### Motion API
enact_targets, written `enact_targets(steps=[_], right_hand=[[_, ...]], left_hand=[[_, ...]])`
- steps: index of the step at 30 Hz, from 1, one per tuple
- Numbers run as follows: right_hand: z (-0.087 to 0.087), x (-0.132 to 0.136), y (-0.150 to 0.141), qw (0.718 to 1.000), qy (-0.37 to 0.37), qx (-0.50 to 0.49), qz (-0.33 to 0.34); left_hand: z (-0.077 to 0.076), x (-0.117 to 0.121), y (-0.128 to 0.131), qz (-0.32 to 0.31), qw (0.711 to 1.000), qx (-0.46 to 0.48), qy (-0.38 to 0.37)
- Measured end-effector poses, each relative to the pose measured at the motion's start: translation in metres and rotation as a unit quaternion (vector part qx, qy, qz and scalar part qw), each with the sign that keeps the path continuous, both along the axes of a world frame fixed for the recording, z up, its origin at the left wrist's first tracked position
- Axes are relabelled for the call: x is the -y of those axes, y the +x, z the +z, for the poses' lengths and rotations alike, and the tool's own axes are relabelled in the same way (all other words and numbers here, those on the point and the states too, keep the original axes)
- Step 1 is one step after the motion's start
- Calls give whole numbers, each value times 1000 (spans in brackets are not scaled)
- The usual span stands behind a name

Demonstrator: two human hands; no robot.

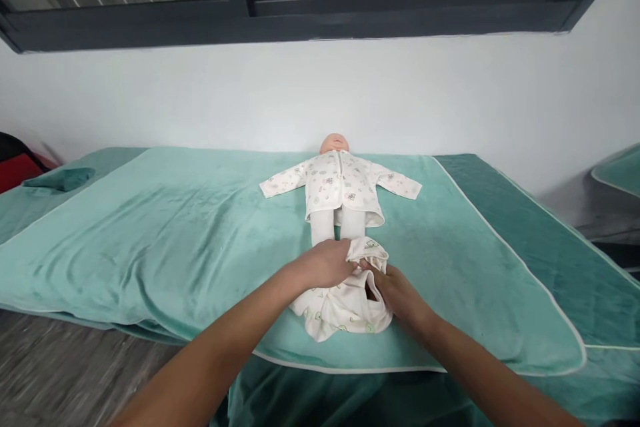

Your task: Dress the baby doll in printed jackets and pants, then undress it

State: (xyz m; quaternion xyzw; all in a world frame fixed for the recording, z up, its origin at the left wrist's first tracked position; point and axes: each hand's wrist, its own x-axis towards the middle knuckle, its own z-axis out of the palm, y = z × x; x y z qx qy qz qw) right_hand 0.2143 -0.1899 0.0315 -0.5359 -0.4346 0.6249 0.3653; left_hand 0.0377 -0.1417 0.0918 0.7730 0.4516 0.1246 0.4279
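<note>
On the bed lies a baby doll on its back, head toward the wall. It wears a white printed baby jacket with the sleeves spread out, and its white legs point toward me. At the feet are bunched white baby pants with a green print. My left hand is closed on the gathered cloth from the left. From the right, my right hand grips the same cloth, its fingers partly inside a fold. The doll's feet are hidden behind the pants and my hands.
A light green blanket with pale piping covers the bed, over a darker green sheet. Behind is a white wall below a dark window frame. A red and black item stands at far left.
</note>
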Motion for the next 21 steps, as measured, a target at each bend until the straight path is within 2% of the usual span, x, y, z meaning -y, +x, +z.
enact_targets(steps=[3,7,12,15,18,21], right_hand=[[-3,0,1,998,49,28,-4],[-2,2,2,992,112,44,-33],[-5,-2,1,972,219,48,-75],[-12,-10,-1,955,272,69,-97],[-17,-20,-4,949,284,88,-100],[-19,-32,-5,944,285,119,-112]], left_hand=[[3,3,-2,-11,999,30,-18],[6,7,-4,30,994,91,-54],[-12,7,2,102,985,131,-56],[-19,3,2,120,981,146,-33],[-15,-3,-3,122,983,136,-17],[-6,-9,-7,111,981,158,-36]])
